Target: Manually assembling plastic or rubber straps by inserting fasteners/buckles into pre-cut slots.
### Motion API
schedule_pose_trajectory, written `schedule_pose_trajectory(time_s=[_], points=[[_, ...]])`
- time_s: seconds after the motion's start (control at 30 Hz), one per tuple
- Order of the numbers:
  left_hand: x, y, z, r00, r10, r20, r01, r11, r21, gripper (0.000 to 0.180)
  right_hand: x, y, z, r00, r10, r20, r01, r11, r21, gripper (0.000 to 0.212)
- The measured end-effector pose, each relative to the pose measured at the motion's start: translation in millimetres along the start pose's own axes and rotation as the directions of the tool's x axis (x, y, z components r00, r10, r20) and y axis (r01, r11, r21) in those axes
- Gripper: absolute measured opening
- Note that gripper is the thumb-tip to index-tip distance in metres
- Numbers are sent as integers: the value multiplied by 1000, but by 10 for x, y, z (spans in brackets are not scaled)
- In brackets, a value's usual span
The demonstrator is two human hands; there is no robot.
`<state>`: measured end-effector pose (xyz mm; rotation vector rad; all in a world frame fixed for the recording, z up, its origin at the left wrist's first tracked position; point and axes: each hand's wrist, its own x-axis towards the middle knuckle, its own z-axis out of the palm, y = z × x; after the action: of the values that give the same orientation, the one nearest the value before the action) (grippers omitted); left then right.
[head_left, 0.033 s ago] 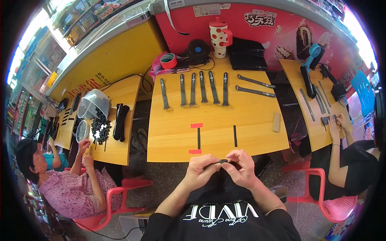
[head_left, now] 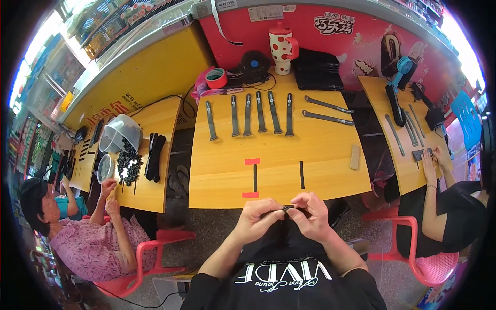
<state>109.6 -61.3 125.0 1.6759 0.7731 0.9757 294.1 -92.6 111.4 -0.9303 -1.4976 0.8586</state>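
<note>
Just off the near table edge, my left hand (head_left: 258, 218) and my right hand (head_left: 310, 216) pinch one narrow dark strap (head_left: 287, 207) between thumbs and fingertips. Fingers cover most of that strap. Ahead of them, two short black strips are on the wooden table (head_left: 222, 175): the left strip (head_left: 255, 178) runs between a far red tape mark (head_left: 252, 161) and a near red tape mark (head_left: 250, 195), the right strip (head_left: 302, 175) lies apart. Farther back, several dark grey straps (head_left: 260, 112) lie in a row, with two more straps (head_left: 328, 117) set crosswise at the right.
A tan block (head_left: 355, 157) sits near the right edge. Behind stand a tape roll (head_left: 216, 78), a black fan (head_left: 255, 66), a spotted tumbler (head_left: 282, 51) and black pouches (head_left: 319, 72). People work at side tables; the left one holds a tipped tub (head_left: 118, 133) with black pieces (head_left: 129, 166).
</note>
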Motion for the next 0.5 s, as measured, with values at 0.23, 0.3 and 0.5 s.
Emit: schedule_pose_trajectory(time_s=[0.23, 0.3, 0.5], points=[[109, 8, -162, 948, -170, 270, 285, 831, -478, 14, 19, -21, -81, 992, 86, 89, -94, 992, 89, 20], [145, 14, -198, 923, -225, 313, 361, 790, -496, 11, 15, -5, -68, 986, 101, 134, -122, 980, 158, 19], [186, 3, -208, 861, -319, 397, 493, 717, -493, 10, 23, 24, -87, 980, 57, 189, -73, 994, 76, 19]])
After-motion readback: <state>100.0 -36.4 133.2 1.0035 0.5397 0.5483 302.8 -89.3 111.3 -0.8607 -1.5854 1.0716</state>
